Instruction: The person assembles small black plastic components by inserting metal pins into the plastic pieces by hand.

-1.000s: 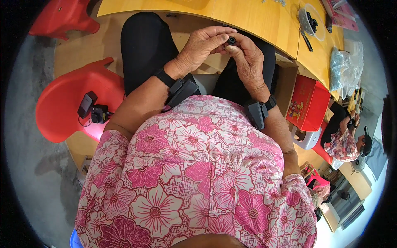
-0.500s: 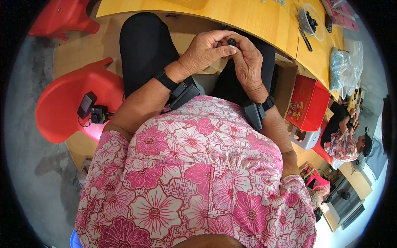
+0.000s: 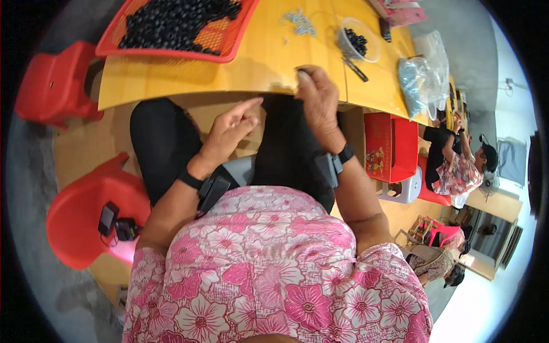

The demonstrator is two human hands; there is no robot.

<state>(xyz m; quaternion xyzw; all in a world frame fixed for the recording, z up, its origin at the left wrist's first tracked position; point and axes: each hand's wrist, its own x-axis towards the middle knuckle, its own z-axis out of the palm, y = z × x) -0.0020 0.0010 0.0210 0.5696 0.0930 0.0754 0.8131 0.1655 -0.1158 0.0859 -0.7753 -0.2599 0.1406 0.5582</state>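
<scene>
My left hand [image 3: 230,130] is held over my lap, below the table's front edge. Its index finger points out and the thumb stands apart, with nothing visible between them. My right hand [image 3: 318,96] is up at the table edge, thumb and fingertips pinched on a small black part [image 3: 301,70], mostly hidden by the fingers. Beyond the hands, a red plastic basket [image 3: 229,52] holds many small black round parts [image 3: 171,26]. A clear round tub [image 3: 374,51] contains more black pieces. Small silvery metal parts [image 3: 300,23] lie loose on the yellow table [image 3: 269,68].
A black pen-like tool [image 3: 355,70] lies beside the tub. Clear plastic bags [image 3: 426,74], one with bluish contents, rest at the table's right. A red box [image 3: 392,146] stands below the table edge, and red chairs [image 3: 94,208] at left. Other people [image 3: 457,171] sit at far right.
The hands were together around a small black round part and are now apart. The right one has risen to the table edge with a black part. The view has shifted, bringing the basket in.
</scene>
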